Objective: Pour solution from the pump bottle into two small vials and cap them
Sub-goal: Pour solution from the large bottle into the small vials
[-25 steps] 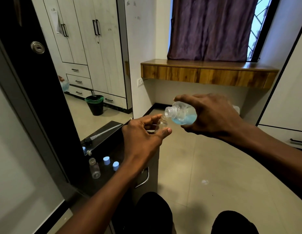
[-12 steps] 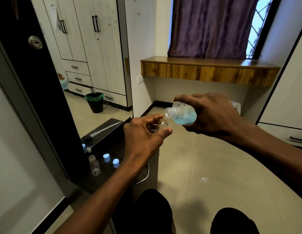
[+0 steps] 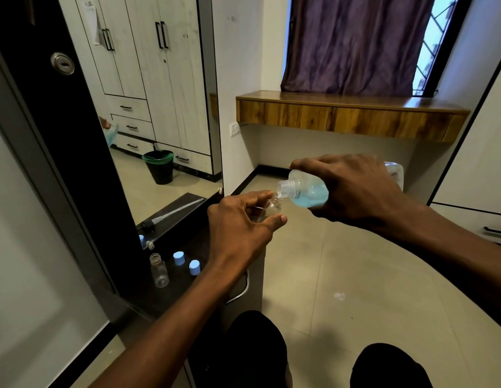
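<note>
My right hand point(image 3: 353, 189) grips the clear pump bottle point(image 3: 305, 191), tipped on its side with its open threaded neck pointing left; pale blue solution pools in its lower half. My left hand point(image 3: 238, 225) pinches a small clear vial point(image 3: 271, 208), tilted with its mouth right at the bottle's neck. A second vial point(image 3: 159, 270) stands uncapped on the dark cabinet top point(image 3: 193, 236). Two light blue caps point(image 3: 178, 258) point(image 3: 194, 267) lie beside it. The removed pump head point(image 3: 171, 215) with its long tube rests on the cabinet top near the mirror.
A tall mirror point(image 3: 159, 107) stands left of the cabinet and reflects a wardrobe and a dark bin. A wooden shelf point(image 3: 350, 113) spans the wall under a purple curtain. My knees point(image 3: 383, 365) are at the bottom over a tiled floor.
Both hands hold nearly the same pose. The bottle's neck has dipped slightly closer to the vial's mouth.
</note>
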The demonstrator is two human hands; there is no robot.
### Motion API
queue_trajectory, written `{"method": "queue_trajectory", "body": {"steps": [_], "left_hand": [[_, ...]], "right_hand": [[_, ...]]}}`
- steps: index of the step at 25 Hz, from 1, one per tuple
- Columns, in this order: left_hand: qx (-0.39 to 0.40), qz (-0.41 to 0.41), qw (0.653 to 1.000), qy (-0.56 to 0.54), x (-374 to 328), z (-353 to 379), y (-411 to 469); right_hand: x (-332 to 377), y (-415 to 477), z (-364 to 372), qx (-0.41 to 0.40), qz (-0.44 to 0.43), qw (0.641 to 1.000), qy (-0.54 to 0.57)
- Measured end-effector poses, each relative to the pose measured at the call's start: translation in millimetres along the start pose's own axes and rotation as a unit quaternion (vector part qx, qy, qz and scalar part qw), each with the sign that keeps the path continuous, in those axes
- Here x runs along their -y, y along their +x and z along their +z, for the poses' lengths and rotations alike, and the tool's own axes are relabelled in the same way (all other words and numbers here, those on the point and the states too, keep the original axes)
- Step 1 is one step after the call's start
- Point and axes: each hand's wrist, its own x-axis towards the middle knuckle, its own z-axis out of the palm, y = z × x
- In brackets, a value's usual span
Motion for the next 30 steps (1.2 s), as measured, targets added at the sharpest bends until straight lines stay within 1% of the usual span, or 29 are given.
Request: {"method": "queue_trajectory", "body": {"steps": [12,20,30], "left_hand": [[0.007,0.0,1.0,-0.002,7,-2,-2],[0.008,-0.005,1.0,-0.008,10,-3,-3],[0.006,-0.004,1.0,-0.007,13,-6,-3]], "right_hand": [[4,2,5,0.008,0.0,1.0,0.017],[4,3,9,-0.001,0.0,0.999,0.037],[9,5,8,0.007,0.001,1.0,0.01]]}}
